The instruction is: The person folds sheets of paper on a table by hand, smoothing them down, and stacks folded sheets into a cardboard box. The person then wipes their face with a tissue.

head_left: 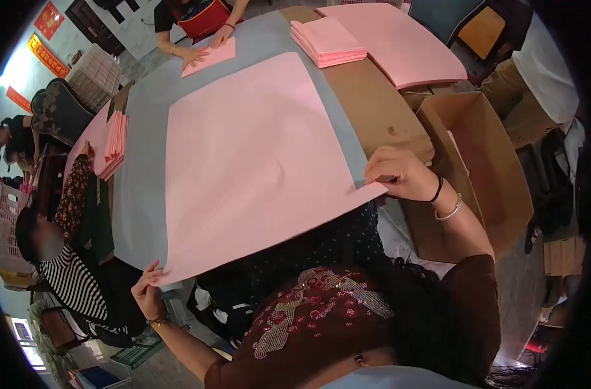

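A large sheet of pink paper (243,155) lies over the grey table covering (140,214), its near edge lifted past the table's edge. My left hand (149,293) pinches the near left corner between thumb and fingers. At the near right corner, my right hand (405,174) is closed on the paper, where a narrow strip of the edge is turned up. A small dark flat piece (385,178) shows between the right fingers; its kind is unclear.
Across the table, another person's hands (201,55) press a folded pink sheet (211,59). A stack of folded pink sheets (328,40) is at the back right, another stack (114,146) at the left. An open cardboard box (496,162) stands at my right. Another person (69,272) sits left.
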`<state>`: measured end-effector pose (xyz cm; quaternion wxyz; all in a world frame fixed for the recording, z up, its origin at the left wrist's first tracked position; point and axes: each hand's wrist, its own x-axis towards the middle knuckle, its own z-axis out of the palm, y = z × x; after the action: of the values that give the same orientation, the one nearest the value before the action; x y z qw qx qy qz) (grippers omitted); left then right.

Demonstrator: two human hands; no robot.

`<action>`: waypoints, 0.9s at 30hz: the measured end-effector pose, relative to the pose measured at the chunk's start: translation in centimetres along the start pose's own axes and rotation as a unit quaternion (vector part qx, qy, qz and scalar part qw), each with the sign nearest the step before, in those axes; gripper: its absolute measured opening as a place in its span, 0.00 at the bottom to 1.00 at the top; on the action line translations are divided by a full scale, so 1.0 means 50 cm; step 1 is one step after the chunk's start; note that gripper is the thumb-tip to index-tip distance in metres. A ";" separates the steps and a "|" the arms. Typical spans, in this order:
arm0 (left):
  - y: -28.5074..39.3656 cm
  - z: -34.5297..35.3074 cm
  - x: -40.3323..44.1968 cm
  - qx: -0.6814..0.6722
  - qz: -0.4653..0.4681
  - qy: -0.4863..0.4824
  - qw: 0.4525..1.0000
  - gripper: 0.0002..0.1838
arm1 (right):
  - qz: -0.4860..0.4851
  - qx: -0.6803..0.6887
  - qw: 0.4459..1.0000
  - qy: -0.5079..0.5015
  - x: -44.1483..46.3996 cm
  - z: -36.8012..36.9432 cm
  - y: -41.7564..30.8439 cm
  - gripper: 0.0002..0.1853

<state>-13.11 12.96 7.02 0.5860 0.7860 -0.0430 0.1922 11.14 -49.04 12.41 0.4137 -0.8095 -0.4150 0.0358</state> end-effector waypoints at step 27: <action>0.135 -0.099 0.078 -0.071 0.036 0.035 0.996 0.08 | 0.029 0.410 0.911 0.031 0.091 -0.026 0.033 0.05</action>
<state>-12.73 16.12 15.71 0.6346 0.7329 -0.0642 0.2368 15.70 -47.21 13.40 0.7204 -0.5815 -0.3272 0.1893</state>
